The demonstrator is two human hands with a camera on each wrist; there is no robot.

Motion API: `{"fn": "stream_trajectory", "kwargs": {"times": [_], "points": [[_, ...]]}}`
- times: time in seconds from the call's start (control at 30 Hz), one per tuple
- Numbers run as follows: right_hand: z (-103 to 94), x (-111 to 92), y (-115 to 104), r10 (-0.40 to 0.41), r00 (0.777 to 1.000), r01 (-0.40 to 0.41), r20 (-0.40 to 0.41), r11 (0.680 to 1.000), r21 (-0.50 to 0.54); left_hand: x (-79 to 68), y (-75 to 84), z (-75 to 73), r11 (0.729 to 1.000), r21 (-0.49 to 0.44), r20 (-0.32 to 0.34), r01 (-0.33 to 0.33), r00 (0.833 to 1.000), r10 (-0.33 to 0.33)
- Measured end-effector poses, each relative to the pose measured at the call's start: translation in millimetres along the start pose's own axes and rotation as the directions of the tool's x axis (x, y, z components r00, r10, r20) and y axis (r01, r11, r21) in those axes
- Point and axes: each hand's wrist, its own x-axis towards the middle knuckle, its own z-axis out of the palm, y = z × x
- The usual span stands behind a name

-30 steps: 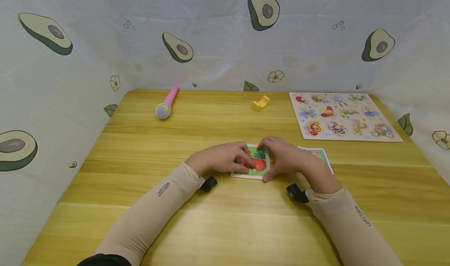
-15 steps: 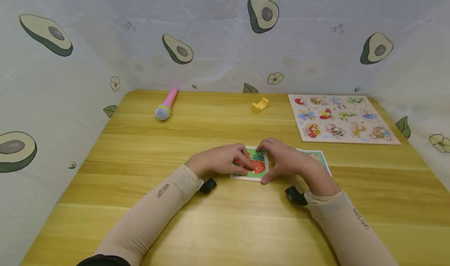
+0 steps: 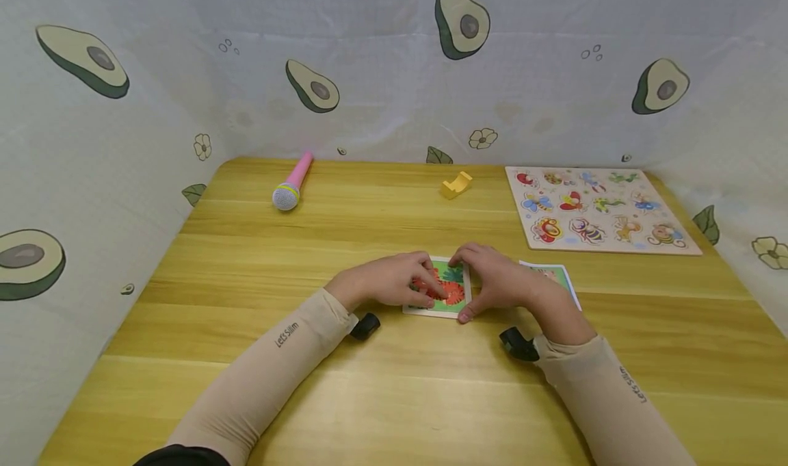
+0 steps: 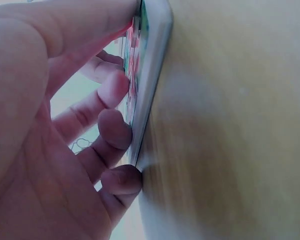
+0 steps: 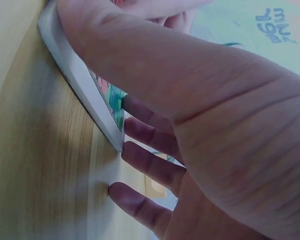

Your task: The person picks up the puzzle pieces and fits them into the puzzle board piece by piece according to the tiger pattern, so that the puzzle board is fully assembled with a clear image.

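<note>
A small white-bordered jigsaw puzzle (image 3: 454,293), with a striped orange animal on green, lies flat on the table. My left hand (image 3: 390,279) rests its fingertips on the left part of the picture; in the left wrist view they touch the face beside the pale border (image 4: 157,60). From the right, my right hand (image 3: 500,278) spans the puzzle, thumb on the near right corner and fingers at the far edge. The right wrist view shows the thumb over the border (image 5: 85,82). Both hands hide parts of the picture.
Partly under my right wrist lies a white-edged picture card (image 3: 563,274). A wooden insect peg-puzzle board (image 3: 606,209) sits at the back right. Further left are a yellow curved block (image 3: 456,185) and a pink toy microphone (image 3: 295,180). Patterned cloth (image 3: 382,76) encloses the table.
The head view shifts slightly. Both hands keep their places on the puzzle, and nothing else visibly moves.
</note>
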Motion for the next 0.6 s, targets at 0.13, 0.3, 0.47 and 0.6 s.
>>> {"fn": "stream_trajectory", "kwargs": {"times": [0.13,0.3,0.47,0.6], "points": [[1.7,1.6,-2.4,0.028,1.0,-0.028,-0.012,1.0,0.0,-0.6,-3.6,1.3,0.998,-0.055,-0.009,0.01,1.0,-0.01],[5.5,6.0,-6.9,0.076,0.996,-0.078,-0.052,0.996,-0.033,0.1,-9.4,1.9,0.993,-0.115,-0.009,0.01,1.0,-0.011],[6.7,6.7,-9.3,0.095,0.993,-0.098,-0.072,0.994,-0.04,1.7,-9.5,1.1,0.991,-0.128,-0.049,0.037,0.998,-0.044],[7.7,7.1,-9.1,0.091,0.992,-0.094,-0.084,0.995,-0.029,2.4,-9.1,1.7,0.987,-0.139,-0.064,0.084,0.993,-0.094]]}}
